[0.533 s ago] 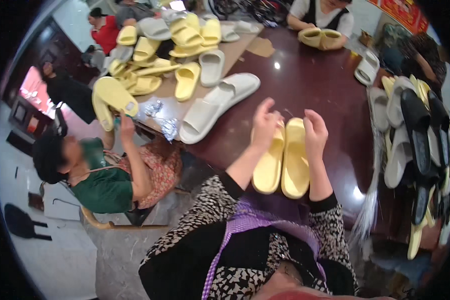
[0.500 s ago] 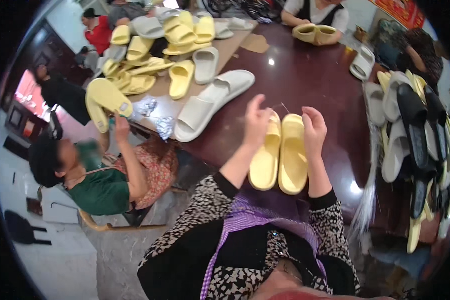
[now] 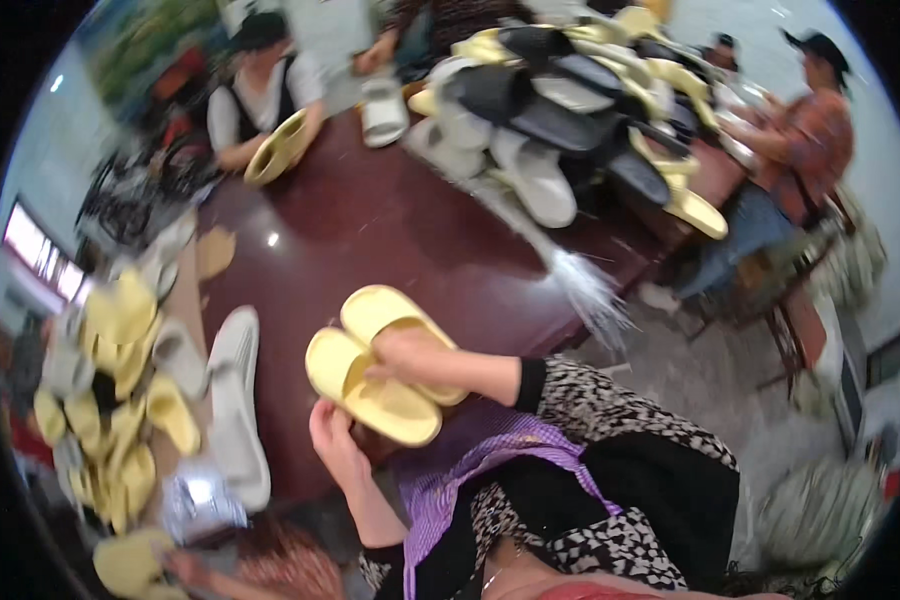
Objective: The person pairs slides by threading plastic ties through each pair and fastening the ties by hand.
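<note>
Head view: I logged one pair of yellow slippers (image 3: pixel 370 396), gripped by the right hand (image 3: pixel 415 357); the left hand (image 3: pixel 340 440) was half-curled beside their edge, contact unclear.

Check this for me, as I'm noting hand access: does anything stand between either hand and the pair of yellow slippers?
Nothing visible does. The right hand lies over the pair of yellow slippers; the left hand is close by their near edge, though whether it touches is unclear.
</note>
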Demonstrator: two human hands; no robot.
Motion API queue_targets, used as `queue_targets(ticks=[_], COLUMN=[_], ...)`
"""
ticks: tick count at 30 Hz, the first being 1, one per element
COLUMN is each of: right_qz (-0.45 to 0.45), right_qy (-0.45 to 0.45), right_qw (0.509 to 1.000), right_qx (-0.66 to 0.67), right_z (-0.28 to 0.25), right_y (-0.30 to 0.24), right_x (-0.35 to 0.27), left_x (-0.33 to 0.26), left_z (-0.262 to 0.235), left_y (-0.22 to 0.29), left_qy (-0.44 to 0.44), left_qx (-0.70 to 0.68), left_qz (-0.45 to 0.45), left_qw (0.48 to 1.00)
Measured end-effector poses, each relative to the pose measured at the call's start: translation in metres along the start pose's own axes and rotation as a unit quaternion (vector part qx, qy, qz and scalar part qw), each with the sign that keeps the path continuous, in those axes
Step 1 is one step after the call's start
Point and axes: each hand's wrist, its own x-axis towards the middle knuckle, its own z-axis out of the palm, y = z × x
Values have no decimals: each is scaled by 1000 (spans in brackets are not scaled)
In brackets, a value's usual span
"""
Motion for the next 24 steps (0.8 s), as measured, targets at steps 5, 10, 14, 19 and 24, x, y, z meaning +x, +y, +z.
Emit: queue_targets(ticks=[5,10,14,19,24], right_qz=[-32,-122,47,46,-57], right_qy=[121,296,234,522,643], right_qw=[992,943,880,800,749], right_qx=[-26,-97,-410,-291,-152], right_z=[5,-64,-289,-491,-461], right_y=[25,43,3,60,110], right_x=[2,-9,-48,-71,-81], left_x=[-1,6,5,-3,0], left_z=[-10,-38,-26,-34,-13], left_y=[-6,-27,-29,-18,-28], left_qy=[-2,17,5,40,33], left_qx=[25,172,216,239,239], left_qz=[34,150,161,180,192], left_qw=[999,973,963,953,951])
